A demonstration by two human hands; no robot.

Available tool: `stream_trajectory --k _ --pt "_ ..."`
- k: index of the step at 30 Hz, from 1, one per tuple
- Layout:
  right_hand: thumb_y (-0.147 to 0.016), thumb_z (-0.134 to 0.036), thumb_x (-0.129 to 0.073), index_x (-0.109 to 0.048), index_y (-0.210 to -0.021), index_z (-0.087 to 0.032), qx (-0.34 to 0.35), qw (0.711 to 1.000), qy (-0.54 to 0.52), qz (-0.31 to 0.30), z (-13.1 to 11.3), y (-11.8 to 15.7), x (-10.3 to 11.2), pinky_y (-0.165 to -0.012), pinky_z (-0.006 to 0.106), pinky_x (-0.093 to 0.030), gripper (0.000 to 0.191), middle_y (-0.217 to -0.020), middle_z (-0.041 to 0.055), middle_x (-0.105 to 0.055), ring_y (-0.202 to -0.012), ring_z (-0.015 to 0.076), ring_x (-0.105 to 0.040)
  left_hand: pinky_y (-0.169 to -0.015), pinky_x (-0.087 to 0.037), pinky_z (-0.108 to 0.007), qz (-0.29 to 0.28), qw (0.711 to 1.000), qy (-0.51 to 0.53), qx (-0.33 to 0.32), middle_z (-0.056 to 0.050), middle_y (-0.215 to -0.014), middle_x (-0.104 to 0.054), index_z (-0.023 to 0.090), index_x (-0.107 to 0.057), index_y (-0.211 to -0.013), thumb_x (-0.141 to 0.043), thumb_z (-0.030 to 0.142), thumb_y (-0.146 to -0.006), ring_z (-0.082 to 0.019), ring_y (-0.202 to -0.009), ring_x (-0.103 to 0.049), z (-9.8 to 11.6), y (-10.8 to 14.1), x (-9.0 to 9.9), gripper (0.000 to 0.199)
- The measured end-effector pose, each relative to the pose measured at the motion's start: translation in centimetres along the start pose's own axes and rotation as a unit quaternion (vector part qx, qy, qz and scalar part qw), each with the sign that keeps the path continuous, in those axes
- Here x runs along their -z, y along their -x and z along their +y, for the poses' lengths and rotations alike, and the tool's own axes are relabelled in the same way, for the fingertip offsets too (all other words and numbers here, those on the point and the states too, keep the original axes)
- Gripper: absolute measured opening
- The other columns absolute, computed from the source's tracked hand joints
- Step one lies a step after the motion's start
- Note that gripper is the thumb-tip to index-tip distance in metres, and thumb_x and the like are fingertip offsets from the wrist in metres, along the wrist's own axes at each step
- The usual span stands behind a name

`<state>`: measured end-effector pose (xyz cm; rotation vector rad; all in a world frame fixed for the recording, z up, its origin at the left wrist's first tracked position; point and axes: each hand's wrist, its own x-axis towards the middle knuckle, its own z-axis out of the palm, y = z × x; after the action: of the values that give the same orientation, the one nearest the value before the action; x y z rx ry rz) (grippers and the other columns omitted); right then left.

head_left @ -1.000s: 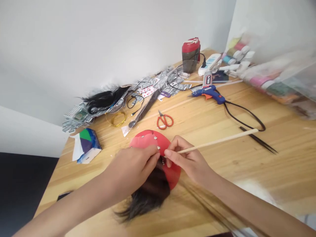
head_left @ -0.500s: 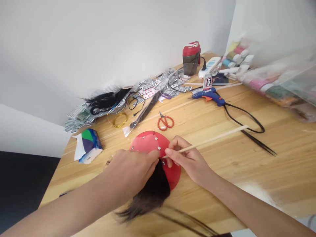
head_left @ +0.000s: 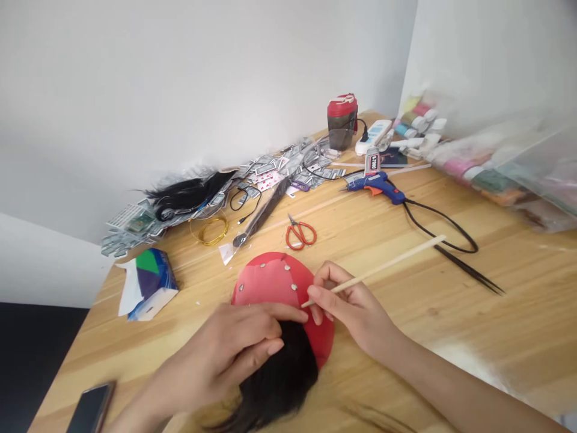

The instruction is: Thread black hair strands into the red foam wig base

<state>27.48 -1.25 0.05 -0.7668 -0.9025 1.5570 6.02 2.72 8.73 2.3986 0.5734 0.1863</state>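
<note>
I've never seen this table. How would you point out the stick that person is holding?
Start at the wooden table, then find the red disc near its front edge. The person's right hand pinches a thin pale wooden stick over that disc. It's straight and light-coloured, unlike the black tweezers lying just beyond its far end.

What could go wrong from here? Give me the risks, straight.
The tip of the wooden stick in the right hand sits very close to the left hand, so it might jab those fingers or snag the dark hair. That hair lies loose over the red disc and could slip out of place. The phone at the edge of the table could get knocked off by that left arm.
</note>
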Motion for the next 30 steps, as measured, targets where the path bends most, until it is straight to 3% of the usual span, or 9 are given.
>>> stream_trajectory --k 7,13,17,22,30 --pt "-0.091 -0.056 -0.073 -0.055 -0.081 -0.020 -0.004 0.999 0.032 0.006 0.0 0.5 0.0 -0.065 0.024 -0.042 0.042 -0.066 -0.0034 -0.060 -0.063 0.0107 -0.054 -0.086 -0.050 -0.014 0.127 0.980 0.144 0.050 0.004 -0.103 -0.079 0.028 -0.067 -0.106 -0.045 0.023 -0.108 -0.008 -0.094 -0.074 -1.9 0.4 -1.6 0.022" --pt "-0.102 -0.040 -0.063 -0.056 -0.087 -0.022 0.063 0.993 0.100 0.010 0.6 1.5 0.3 -0.066 0.024 -0.043 0.024 -0.079 -0.0018 -0.061 -0.072 0.0117 -0.057 -0.085 -0.050 -0.011 0.140 0.979 0.130 0.064 0.006 -0.102 -0.078 0.031 -0.066 -0.109 -0.048 0.023 -0.107 -0.007 -0.094 -0.073 -1.9 1.2 -2.1 0.020" --pt "-0.104 -0.023 -0.057 -0.055 -0.095 -0.025 0.148 0.968 0.202 -0.001 1.1 1.9 0.4 -0.067 0.025 -0.044 0.009 -0.088 -0.0009 -0.061 -0.076 0.0124 -0.058 -0.081 -0.049 -0.008 0.153 0.978 0.122 0.068 0.009 -0.099 -0.078 0.035 -0.065 -0.111 -0.049 0.023 -0.107 -0.005 -0.088 -0.073 -1.9 1.0 -2.2 0.020" --pt "-0.096 -0.008 -0.057 -0.052 -0.095 -0.024 0.246 0.925 0.290 -0.021 1.4 1.9 0.2 -0.066 0.027 -0.045 0.017 -0.087 0.0000 -0.059 -0.076 0.0139 -0.057 -0.084 -0.049 -0.006 0.159 0.978 0.105 0.083 0.011 -0.099 -0.078 0.037 -0.065 -0.112 -0.049 0.026 -0.107 -0.004 -0.090 -0.074 -1.6 0.9 -2.0 0.020" --pt "-0.089 0.001 -0.055 -0.048 -0.098 -0.025 0.285 0.899 0.333 0.004 1.6 2.1 0.1 -0.065 0.031 -0.047 0.028 -0.083 0.0011 -0.056 -0.074 0.0166 -0.056 -0.092 -0.048 -0.005 0.158 0.980 0.020 0.119 0.011 -0.105 -0.078 0.039 -0.066 -0.114 -0.056 0.031 -0.103 -0.005 -0.096 -0.074 -1.6 1.7 -2.3 0.017"
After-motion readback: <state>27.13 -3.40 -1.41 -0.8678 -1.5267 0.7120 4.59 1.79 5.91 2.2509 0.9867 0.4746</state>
